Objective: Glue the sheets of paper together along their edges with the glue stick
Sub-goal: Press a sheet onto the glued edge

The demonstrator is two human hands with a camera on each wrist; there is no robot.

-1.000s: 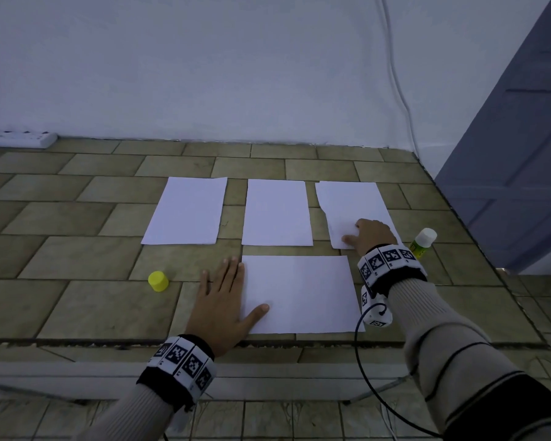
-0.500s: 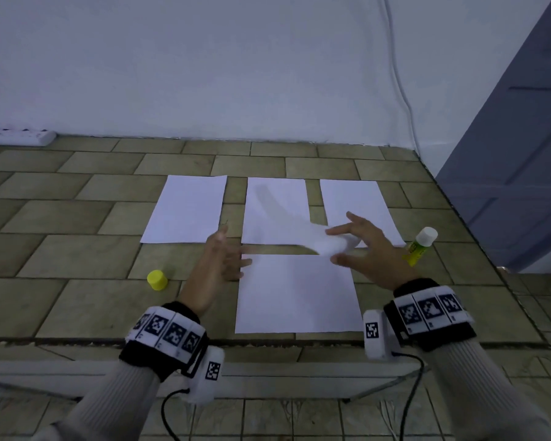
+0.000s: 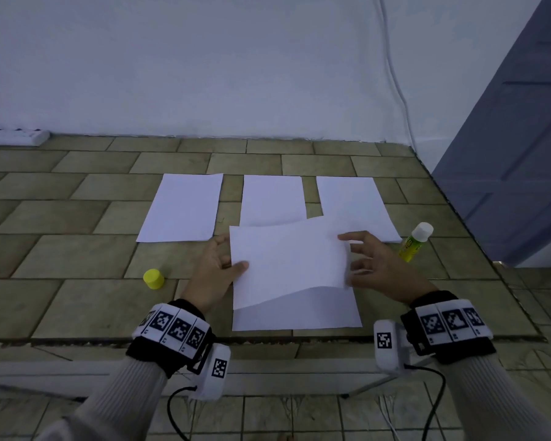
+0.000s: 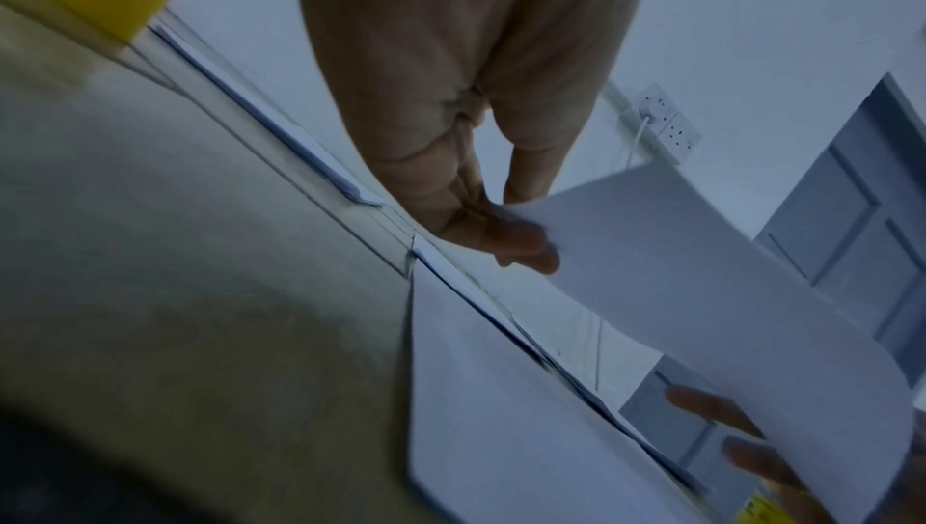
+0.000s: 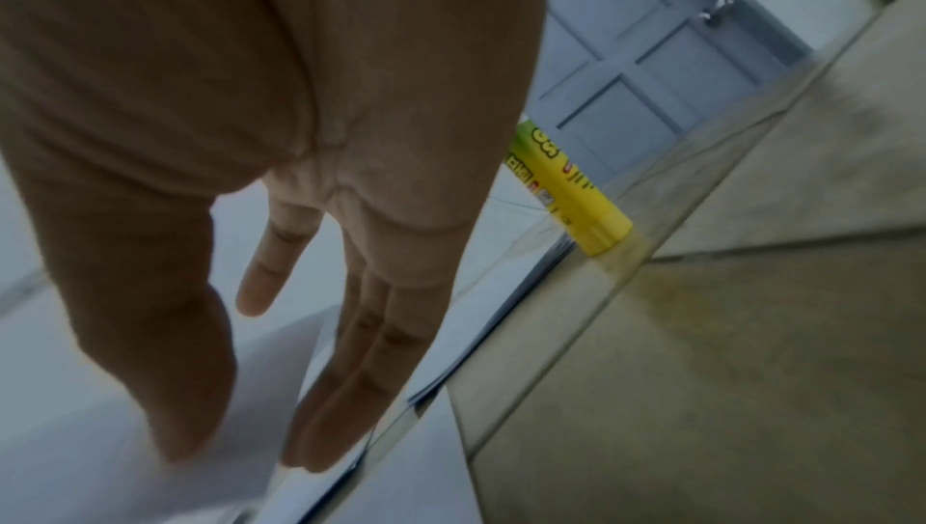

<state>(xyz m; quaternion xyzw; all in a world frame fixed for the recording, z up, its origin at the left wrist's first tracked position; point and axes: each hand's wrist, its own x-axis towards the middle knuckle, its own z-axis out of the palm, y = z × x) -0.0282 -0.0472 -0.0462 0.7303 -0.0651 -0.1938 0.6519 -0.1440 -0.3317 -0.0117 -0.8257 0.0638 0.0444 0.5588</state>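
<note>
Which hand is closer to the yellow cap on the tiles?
Left. The left hand holds the raised sheet just right of the yellow cap. The right hand is on the sheet's other side, near the glue stick.

Dim, bluish, even light fills every view, with only soft shadows. The head view bends straight lines toward 3 and 9 o'clock. Both wrist views are motion-blurred and darken toward 7 o'clock.
</note>
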